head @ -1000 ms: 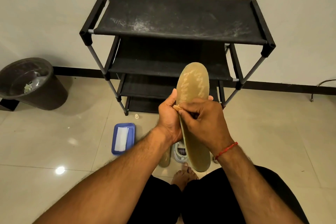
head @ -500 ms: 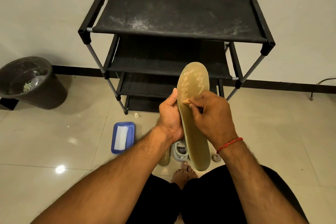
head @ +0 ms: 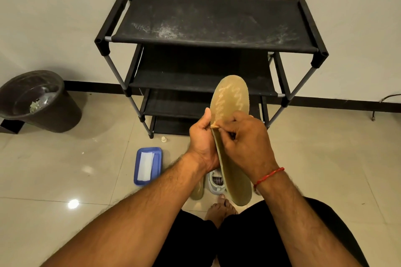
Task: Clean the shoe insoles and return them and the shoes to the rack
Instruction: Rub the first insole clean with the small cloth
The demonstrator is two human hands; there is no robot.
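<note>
Insole (head: 230,98) gripped by left hand (head: 201,137), right hand (head: 246,142) pinching scrap (head: 215,125) at its edge

pinched scrap (head: 214,125), seemingly cloth, back at insole (head: 230,97) edge

Insole (head: 230,102): tan-olive, mesh-textured face toward camera, pale zigzag marks on the forefoot. Held close to upright, toe up, heel down, in front of the rack's lower tiers.

Left grip (head: 200,136) wraps its left edge at mid-length, thumb lying up along the edge. Right grip (head: 247,143) pinches a small tan scrap (head: 214,125) at that same edge (can't tell if it's part of the insole).

Second insole (head: 197,189): same colour, flat on the floor, mostly hidden by the left wrist.

Shoe (head: 214,182): white/grey, on the floor just right of it, partly hidden.

Rack (head: 208,24): black fabric tiers on grey tubes, against the wall; top tier smeared with white dust.
</note>
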